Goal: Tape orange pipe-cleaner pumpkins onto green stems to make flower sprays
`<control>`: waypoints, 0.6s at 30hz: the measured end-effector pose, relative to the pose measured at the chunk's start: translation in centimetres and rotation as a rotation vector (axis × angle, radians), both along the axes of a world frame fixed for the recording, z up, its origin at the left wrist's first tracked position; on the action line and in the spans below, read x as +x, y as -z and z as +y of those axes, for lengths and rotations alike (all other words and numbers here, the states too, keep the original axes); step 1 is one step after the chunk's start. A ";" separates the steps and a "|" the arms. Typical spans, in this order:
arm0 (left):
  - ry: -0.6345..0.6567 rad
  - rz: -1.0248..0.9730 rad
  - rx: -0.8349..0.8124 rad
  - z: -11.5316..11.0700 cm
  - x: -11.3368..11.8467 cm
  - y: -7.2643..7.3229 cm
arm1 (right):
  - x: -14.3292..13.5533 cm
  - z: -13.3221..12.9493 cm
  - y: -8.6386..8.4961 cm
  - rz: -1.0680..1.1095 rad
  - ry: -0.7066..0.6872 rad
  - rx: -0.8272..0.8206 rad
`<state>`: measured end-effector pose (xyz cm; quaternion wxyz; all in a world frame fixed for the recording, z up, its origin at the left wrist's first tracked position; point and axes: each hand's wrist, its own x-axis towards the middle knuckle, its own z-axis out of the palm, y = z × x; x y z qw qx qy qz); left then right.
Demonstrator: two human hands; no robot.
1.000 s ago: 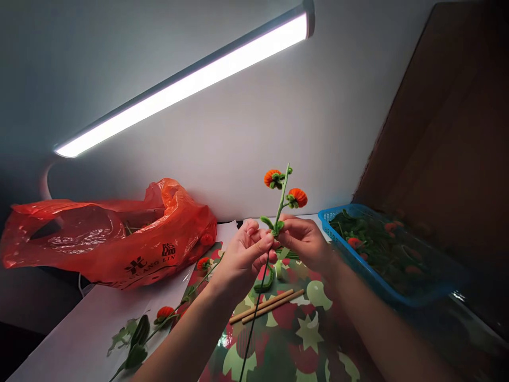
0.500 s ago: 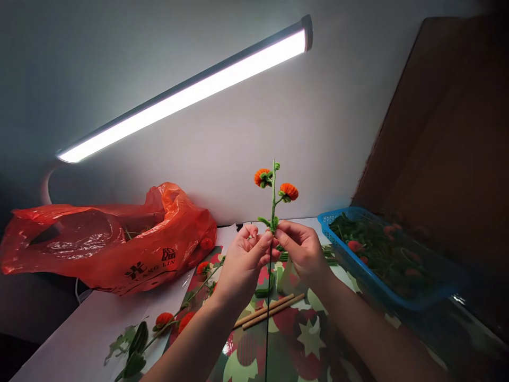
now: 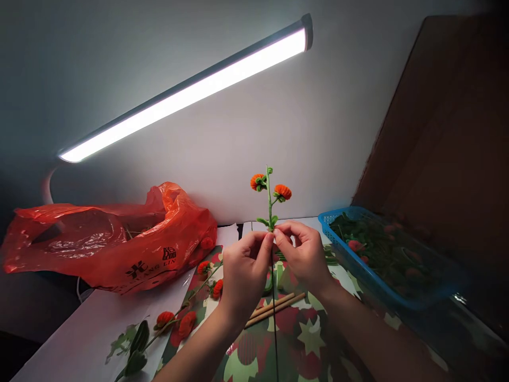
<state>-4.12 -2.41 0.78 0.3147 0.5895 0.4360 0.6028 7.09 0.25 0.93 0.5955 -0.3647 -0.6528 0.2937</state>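
Between my two hands stands an artificial flower stem (image 3: 269,204), upright, with two fuzzy orange blooms (image 3: 282,192) and small green leaves low down. A thin dark wire runs down from it below my fingers. My left hand (image 3: 248,265) pinches the stem just under the leaves, thumb against fingers. My right hand (image 3: 304,254) pinches the same spot from the other side, its thumb and forefinger touching the stem. The fingertips hide the exact joint where the wire meets the green part.
A red plastic bag (image 3: 119,254) lies at the left. In front of it rests another orange flower stem (image 3: 159,331). Brown sticks (image 3: 278,310) lie on the patterned mat (image 3: 290,345). At the right is a blue basket (image 3: 345,260) of flowers and leaves. A lit lamp (image 3: 186,90) hangs above.
The flower stem has shifted slightly left and down, and its wire now slants the other way. My left hand has turned, with its back more toward me; both hands keep their pinch.
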 end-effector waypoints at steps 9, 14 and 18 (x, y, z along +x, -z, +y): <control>0.079 -0.036 0.007 -0.3 -0.2 -0.7 | 0.4 0.3 -0.2 0.166 -0.242 -0.083; 0.286 -0.205 -0.112 0.5 -0.8 -0.7 | 1.0 1.1 -0.3 0.319 -0.536 -0.222; 0.487 -0.426 -0.258 1.2 -1.2 -0.4 | 1.0 1.3 -0.2 0.289 -0.499 -0.203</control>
